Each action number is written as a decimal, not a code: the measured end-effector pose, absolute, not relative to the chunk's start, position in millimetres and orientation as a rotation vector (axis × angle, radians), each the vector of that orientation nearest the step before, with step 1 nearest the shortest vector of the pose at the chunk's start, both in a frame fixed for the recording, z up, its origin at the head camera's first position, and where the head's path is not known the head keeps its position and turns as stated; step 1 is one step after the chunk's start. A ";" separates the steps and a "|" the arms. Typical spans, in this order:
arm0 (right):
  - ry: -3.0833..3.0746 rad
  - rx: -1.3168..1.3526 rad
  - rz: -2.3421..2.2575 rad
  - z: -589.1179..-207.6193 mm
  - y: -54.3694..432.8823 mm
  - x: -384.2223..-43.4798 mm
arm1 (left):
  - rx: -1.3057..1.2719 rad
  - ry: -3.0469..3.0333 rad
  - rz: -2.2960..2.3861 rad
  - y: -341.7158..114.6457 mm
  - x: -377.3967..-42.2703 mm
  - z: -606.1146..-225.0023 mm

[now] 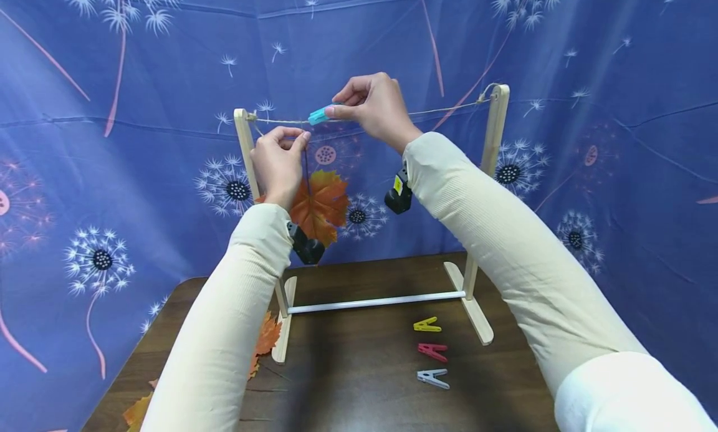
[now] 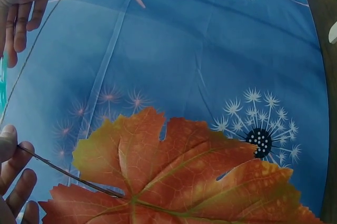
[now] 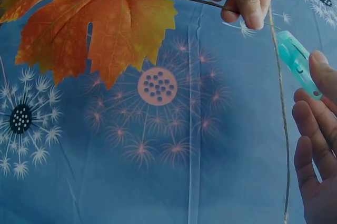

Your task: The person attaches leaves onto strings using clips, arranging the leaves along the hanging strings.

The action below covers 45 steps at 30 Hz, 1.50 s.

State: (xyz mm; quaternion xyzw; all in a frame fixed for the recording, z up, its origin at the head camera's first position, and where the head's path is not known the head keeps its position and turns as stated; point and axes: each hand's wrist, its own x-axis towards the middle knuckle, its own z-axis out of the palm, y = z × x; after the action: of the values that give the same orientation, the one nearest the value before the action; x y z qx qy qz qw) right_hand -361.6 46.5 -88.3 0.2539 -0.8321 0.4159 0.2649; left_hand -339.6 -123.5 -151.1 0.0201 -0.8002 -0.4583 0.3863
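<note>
An orange autumn leaf (image 1: 322, 204) hangs by its thin dark stem from my left hand (image 1: 278, 161), which pinches the stem's end between thumb and index finger just under the string (image 1: 443, 110). My right hand (image 1: 377, 105) holds a turquoise clothespin (image 1: 318, 115) between thumb and fingers at the string, right of and above the left hand. In the right wrist view the clothespin (image 3: 295, 61) lies beside the string, its tip near the left fingertips. Whether its jaws are around the string I cannot tell. The left wrist view shows the leaf (image 2: 174, 166) spread flat.
The string spans two wooden posts (image 1: 496, 129) joined below by a white rod (image 1: 376, 303). On the brown table (image 1: 359, 363) lie yellow (image 1: 427, 324), red (image 1: 432, 351) and grey clothespins (image 1: 433, 378). More leaves (image 1: 268, 335) lie at the left, partly behind my left sleeve.
</note>
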 end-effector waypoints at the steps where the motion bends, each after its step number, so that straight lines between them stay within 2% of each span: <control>1: -2.255 0.682 1.122 -88.5 45.6 -362.7 | 0.053 -2.038 -1.162 -123.4 -340.2 -151.1; 34: -2.380 0.663 1.119 -91.5 35.2 -370.1 | 0.091 -2.030 -1.168 -120.1 -343.7 -151.9; 45: -2.440 0.733 1.082 -93.9 36.1 -369.6 | 0.078 -2.022 -1.215 -121.1 -345.2 -156.8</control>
State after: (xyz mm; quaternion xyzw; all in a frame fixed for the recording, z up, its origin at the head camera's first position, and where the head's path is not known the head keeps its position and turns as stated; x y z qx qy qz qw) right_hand -369.6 36.1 -93.9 0.2601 -0.8662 0.3840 0.1859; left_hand -345.2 -121.1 -156.8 0.0307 -0.7921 -0.4760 0.3810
